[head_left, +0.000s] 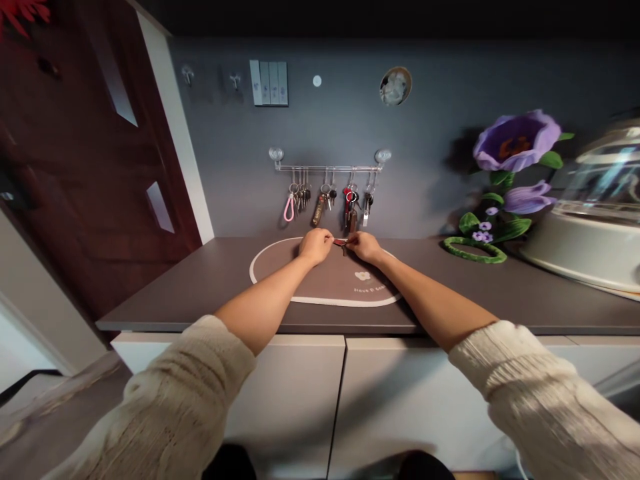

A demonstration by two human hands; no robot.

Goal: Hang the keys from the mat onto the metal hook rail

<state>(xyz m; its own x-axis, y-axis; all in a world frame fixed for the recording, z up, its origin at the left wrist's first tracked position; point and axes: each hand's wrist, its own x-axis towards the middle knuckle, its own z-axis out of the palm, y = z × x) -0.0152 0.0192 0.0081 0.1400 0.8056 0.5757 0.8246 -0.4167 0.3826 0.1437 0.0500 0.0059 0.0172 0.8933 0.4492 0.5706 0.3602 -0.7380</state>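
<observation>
Above a brown oval mat (280, 267) with a pale rim, my left hand (316, 247) and my right hand (365, 247) meet with fingers pinched. Between them is a small bunch of keys (342, 244) with a red part, gripped from both sides; its details are too small to make out. Just behind, a clear wall rack (330, 169) carries several hanging key bunches. Among these are a pink loop (289, 208), a brown tag (319, 211) and a red piece (347, 200).
A purple flower ornament (517, 143) and a large clear-domed white container (585, 247) stand on the right of the dark counter (170, 287). A switch panel (270, 83), two hooks and a round hole (395, 87) are on the wall. A dark red door (65, 167) is at left.
</observation>
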